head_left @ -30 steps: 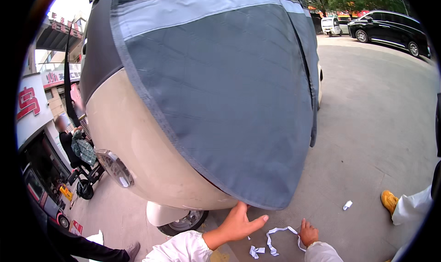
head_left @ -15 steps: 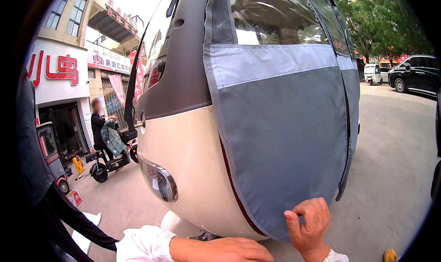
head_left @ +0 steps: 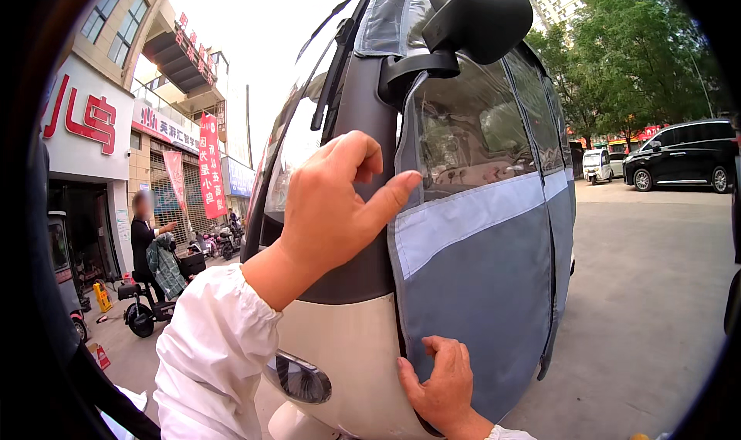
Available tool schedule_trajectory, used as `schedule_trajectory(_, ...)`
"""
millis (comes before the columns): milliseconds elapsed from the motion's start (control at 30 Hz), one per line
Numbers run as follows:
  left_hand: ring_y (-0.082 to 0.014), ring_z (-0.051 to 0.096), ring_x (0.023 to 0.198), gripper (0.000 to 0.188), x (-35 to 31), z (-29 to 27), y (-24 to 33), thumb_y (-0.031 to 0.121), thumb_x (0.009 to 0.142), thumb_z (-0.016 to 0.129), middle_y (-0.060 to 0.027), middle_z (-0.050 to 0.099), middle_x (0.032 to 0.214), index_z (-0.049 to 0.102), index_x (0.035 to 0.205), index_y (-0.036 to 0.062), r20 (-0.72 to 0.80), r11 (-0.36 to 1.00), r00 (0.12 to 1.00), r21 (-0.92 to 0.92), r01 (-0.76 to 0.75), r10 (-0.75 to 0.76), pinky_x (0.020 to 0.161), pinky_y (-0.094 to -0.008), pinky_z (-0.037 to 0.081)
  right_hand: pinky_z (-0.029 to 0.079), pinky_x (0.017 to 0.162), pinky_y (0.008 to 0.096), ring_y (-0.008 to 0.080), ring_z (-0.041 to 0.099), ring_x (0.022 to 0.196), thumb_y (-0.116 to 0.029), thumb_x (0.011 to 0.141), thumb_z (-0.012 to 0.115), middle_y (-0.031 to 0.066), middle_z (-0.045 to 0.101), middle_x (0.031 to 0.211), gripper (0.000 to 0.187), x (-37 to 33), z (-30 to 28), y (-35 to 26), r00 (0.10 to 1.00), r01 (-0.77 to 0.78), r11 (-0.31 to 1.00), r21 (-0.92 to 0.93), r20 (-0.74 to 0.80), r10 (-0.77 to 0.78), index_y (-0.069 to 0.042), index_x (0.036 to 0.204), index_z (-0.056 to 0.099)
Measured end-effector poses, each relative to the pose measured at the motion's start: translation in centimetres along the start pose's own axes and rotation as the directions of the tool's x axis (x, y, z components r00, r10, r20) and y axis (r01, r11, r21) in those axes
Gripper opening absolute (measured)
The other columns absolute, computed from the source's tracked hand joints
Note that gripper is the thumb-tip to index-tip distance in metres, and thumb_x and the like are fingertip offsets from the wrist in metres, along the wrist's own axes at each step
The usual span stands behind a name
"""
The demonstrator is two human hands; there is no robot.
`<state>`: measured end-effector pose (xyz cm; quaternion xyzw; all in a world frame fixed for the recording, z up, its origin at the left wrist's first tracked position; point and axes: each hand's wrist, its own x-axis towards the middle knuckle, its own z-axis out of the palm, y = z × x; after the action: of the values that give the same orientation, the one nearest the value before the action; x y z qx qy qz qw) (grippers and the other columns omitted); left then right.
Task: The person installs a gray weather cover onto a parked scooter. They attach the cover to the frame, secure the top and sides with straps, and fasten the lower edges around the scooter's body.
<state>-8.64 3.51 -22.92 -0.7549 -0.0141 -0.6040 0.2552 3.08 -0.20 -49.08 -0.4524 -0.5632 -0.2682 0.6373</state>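
Observation:
A grey fabric side cover (head_left: 478,286) with a pale band and a clear plastic window (head_left: 463,131) hangs on the side of a cream and dark grey small cabin vehicle (head_left: 347,332). My left hand (head_left: 328,208) is raised in front of the dark front pillar, close to the cover's front edge. Its fingers are bent and the thumb stands apart, with nothing visible between them. Low on the cover, near the same edge, is my right hand (head_left: 444,386), thumb and fingers apart; contact with the fabric cannot be made out.
A black mirror (head_left: 482,15) juts out above the window. Below left is a headlight (head_left: 301,378). At the left a person (head_left: 147,239) is by a black scooter (head_left: 139,313), and another person's dark-clothed leg shows nearby. A black van (head_left: 679,158) stands at the far right.
My left hand has risen from the bottom of the view to the front pillar. My right hand has shifted left along the cover. The view has tilted up, bringing the mirror in.

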Motion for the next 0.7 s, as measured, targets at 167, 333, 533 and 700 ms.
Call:
schedule_trajectory(167,-0.0300,0.067,0.070,0.050,7.6,1.6,-1.3,0.054,0.082,0.076,-0.0094,0.066,0.073,0.061,0.078,0.0058,0.066,0.933,0.979,0.319,0.164,-0.195,0.065,-0.0421,0.051,0.049,0.069,0.0396,0.0300,0.059,0.081,-0.017,0.080,0.082,0.0122,0.062,0.092,0.039,-1.0,1.1,-0.7,1.000,-0.028,0.998,-0.058,-0.009,0.027,0.000,0.107,0.058)
schedule_trajectory(333,-0.0304,0.067,0.071,0.046,9.1,2.7,-2.5,0.051,0.084,0.072,-0.0099,0.066,0.069,0.062,0.075,0.0072,0.082,0.921,0.977,0.357,0.158,-0.199,0.066,-0.0427,0.050,0.050,0.064,0.0380,0.0293,0.059,0.074,-0.015,0.079,0.081,0.0107,0.062,0.086,0.036,-1.8,1.4,-0.9,0.999,0.002,0.991,-0.132,-0.045,-0.008,0.000,0.104,0.060)
schedule_trajectory(533,-0.0337,0.068,0.077,0.032,9.3,3.3,-3.6,0.039,0.090,0.064,-0.0102,0.069,0.074,0.070,0.080,0.0086,0.096,0.893,0.991,0.447,0.044,-0.097,0.070,-0.0456,0.052,0.051,0.062,0.0372,0.0280,0.058,0.073,-0.014,0.077,0.080,0.0094,0.060,0.084,0.034,-0.5,1.0,-2.1,0.993,-0.078,0.932,-0.355,-0.109,0.042,-0.003,0.101,0.059)
schedule_trajectory(700,-0.0345,0.068,0.080,0.033,8.9,2.2,-3.9,0.037,0.091,0.062,-0.0126,0.069,0.076,0.072,0.082,0.0074,0.155,0.898,0.973,0.432,0.088,-0.170,0.073,-0.0461,0.051,0.049,0.059,0.0364,0.0251,0.056,0.071,-0.011,0.080,0.076,0.0071,0.056,0.077,0.023,-0.8,1.5,-1.2,0.995,-0.012,0.932,-0.361,-0.098,-0.025,-0.006,0.093,0.057)
